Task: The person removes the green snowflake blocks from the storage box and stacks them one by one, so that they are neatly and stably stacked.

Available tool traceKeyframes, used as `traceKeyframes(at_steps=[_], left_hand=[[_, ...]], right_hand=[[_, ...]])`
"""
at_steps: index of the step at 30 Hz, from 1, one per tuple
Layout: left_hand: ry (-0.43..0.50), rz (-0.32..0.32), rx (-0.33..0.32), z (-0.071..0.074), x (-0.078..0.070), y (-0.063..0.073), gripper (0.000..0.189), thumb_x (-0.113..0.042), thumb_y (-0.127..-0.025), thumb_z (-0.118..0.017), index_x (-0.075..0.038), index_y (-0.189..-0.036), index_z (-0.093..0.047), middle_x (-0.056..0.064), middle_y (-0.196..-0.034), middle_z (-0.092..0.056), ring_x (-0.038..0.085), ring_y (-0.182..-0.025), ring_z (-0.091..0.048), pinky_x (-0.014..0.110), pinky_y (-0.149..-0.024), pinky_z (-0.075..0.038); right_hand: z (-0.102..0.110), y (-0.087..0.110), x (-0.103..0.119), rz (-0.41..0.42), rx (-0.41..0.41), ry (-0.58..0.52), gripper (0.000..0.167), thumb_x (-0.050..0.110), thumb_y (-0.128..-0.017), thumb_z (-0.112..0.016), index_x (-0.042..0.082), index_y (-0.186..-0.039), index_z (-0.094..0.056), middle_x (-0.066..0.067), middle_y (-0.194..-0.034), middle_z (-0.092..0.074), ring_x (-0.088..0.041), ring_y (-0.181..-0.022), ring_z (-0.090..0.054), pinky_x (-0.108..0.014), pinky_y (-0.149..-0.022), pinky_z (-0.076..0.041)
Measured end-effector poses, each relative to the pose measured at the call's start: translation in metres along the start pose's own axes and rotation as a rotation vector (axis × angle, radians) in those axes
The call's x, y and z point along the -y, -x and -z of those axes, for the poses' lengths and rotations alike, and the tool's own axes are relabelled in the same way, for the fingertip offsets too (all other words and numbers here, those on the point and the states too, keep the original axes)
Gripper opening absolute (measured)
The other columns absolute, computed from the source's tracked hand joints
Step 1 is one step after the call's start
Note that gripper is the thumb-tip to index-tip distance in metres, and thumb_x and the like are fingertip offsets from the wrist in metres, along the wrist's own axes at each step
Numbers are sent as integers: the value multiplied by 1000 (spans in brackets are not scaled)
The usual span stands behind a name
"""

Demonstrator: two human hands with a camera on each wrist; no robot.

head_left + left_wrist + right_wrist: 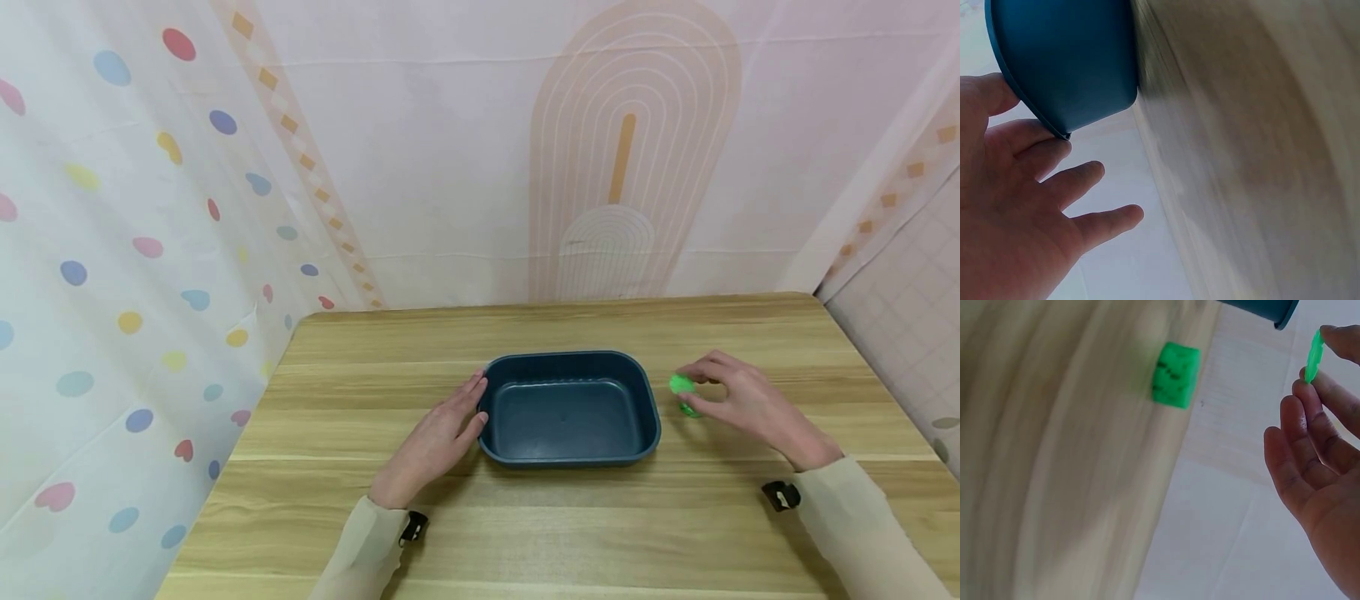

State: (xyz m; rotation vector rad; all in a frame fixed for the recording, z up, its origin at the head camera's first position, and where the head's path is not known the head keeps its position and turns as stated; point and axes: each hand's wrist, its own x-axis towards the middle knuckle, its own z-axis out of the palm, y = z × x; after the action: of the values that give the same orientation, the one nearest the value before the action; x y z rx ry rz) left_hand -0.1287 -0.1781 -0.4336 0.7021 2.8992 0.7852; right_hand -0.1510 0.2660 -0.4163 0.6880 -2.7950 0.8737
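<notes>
A dark blue rectangular tub (pixel 564 417) sits on the wooden table. My left hand (pixel 438 437) is at its left end, thumb and fingertips against the rim and the fingers mostly straight; the left wrist view has the tub's outer wall (pixel 1069 62) beside them. To the right of the tub, my right hand (pixel 742 404) pinches a thin bright green disc (pixel 1314 356) between thumb and fingertips. Below that disc, a small green block-like piece (pixel 1176 375) with dark marks stands on the table. In the head view the disc and thumb partly hide it.
The wooden tabletop (pixel 337 433) reaches back to a patterned curtain (pixel 450 167). Another curtain with coloured dots (pixel 135 333) hangs along the left side. Black straps with small devices (pixel 782 496) sit at both sleeve cuffs.
</notes>
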Motion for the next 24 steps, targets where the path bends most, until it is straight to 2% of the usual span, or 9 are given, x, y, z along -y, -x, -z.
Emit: traceKeyframes(at_steps=[7,15,24], left_hand=[[1,4,1,0,0,0,57,-30,-112,-48,-3,-161,-34,6,-170,-24,25,-154,-28,47,-122,-29],[2,4,-1,0,0,0,57,-29,-112,-48,-3,-160,-34,5,-169,-25,24,-154,-28,46,-122,-30],[-2,1,1,0,0,1,57,-31,-112,-47,-4,-161,-33,6,-169,-25,24,-154,-28,46,-122,-29]], right_hand=[[1,3,-9,-47,40,20,32,19,-93,-80,0,-117,-74,-13,-112,-69,-31,-100,-66,-54,-83,-56],[1,4,-18,-39,78,37,30,14,-89,-82,-1,-114,-74,-12,-109,-69,-27,-95,-65,-47,-79,-58],[0,4,-24,-41,108,51,31,15,-88,-83,-1,-113,-74,-7,-105,-68,-23,-92,-64,-43,-78,-57]])
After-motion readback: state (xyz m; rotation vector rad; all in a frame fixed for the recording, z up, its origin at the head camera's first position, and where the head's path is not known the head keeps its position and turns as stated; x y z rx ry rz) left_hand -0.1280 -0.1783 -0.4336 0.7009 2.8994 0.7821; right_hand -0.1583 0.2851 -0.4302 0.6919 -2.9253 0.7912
